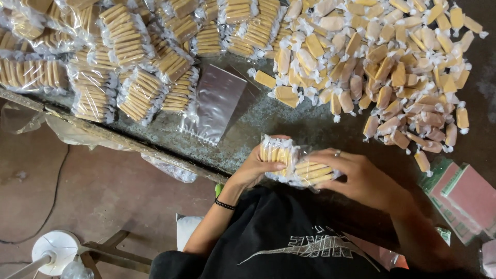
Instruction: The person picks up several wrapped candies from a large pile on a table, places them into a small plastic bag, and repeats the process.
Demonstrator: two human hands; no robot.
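Note:
Both hands hold one clear plastic bag of yellow wrapped sweets (297, 164) just above the near edge of the grey table (289, 121). My left hand (256, 166) grips the bag's left end, thumb on top. My right hand (356, 175), a ring on one finger, closes over the right end. A large loose heap of single wrapped sweets (382, 67) lies ahead to the right. Filled bags (129, 62) are piled at the back left.
A stack of empty clear bags (214, 103) lies on the table ahead of my hands. Pink and green paper packs (462, 199) sit at the right. The table's edge runs diagonally on the left, with brown floor, a cable and a white stand base (57, 247) below.

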